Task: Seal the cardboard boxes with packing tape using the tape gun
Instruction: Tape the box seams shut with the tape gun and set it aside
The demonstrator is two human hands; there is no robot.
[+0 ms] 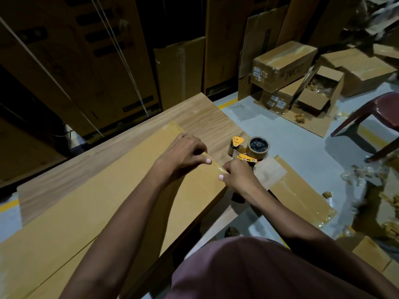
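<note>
A long flat cardboard box [103,203] lies on a wooden table [207,117]. My left hand [185,154] presses a clear strip of packing tape [216,166] onto the box's right end, thumb on the tape. My right hand [239,175] grips the handle of an orange tape gun [248,149] just past the box's edge, its thumb also on the tape. The gun carries a brown tape roll [258,146]. Tape also covers the box's far corner.
Tall cartons [86,61] stand behind the table. On the floor to the right lie a flattened taped cardboard sheet [302,190], several small boxes [282,61], one open box [319,89], scraps, and a dark red plastic chair [377,113].
</note>
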